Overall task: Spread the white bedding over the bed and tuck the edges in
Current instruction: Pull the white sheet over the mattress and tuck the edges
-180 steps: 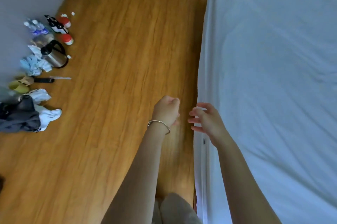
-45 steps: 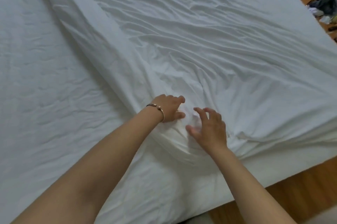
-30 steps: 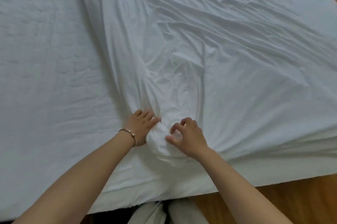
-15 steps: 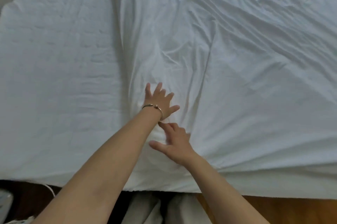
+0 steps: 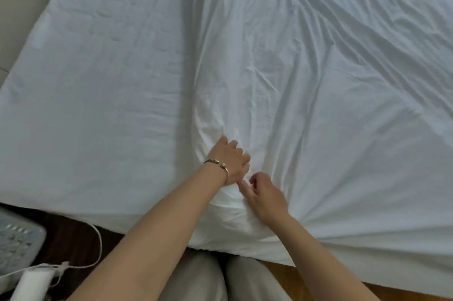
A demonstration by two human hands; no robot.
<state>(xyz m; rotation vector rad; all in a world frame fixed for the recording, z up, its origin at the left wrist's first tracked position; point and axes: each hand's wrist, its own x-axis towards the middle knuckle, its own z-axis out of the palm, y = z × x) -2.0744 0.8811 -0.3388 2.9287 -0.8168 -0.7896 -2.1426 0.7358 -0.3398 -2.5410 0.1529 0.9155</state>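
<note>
- Head view, item one: white bedding (image 5: 306,85), a creased top layer spread over the right and middle of the bed (image 5: 98,80). Its left border runs as a raised fold from the top of the frame down to the near edge. Long wrinkles fan out from a bunched spot near the near edge.
- Bed: the left part shows a flatter white layer, lightly rippled, reaching to a pale wall at the upper left.
- Left hand (image 5: 229,160): placed on the bunched fold of the bedding, knuckles up, fingers curled into the cloth and gripping a gather of it. A thin metal bracelet (image 5: 218,164) circles the wrist.
- Right hand (image 5: 266,196): just beside the left hand, toward the near edge, thumb and fingers curled and pinching the same bunch of bedding. The two hands are near each other, almost touching; actual contact cannot be told.
- Near edge: the bedding hangs slightly over the bed side, above the person's legs in pale trousers (image 5: 220,278).
- Floor: wooden floor (image 5: 306,278) visible at lower right and dark at lower left.
- Lower left corner: a white cable (image 5: 98,246) loops across the dark floor to a white cylindrical object (image 5: 31,283); a grey grilled appliance (image 5: 17,244) sits beside it, partly cut off and blurred.
</note>
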